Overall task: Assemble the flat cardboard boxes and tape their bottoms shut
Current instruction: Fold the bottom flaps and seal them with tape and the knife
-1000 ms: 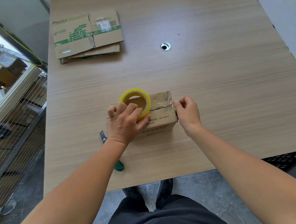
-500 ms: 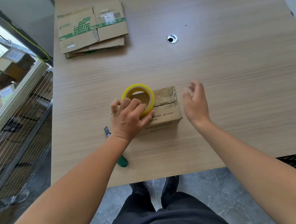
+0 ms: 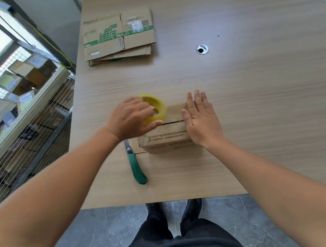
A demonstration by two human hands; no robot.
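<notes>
Atop the box (image 3: 166,138), the left hand (image 3: 130,118) grips the tape roll (image 3: 160,106) at its left end; the right hand (image 3: 203,121) presses the right end, fingers (image 3: 196,100) straight.

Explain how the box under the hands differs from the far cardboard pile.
The box stands assembled; the cardboard pile lies flat. The right hand presses the box; nothing touches the pile. The pile's top sheet has green print; the box shows none. Both are brown cardboard.
</notes>
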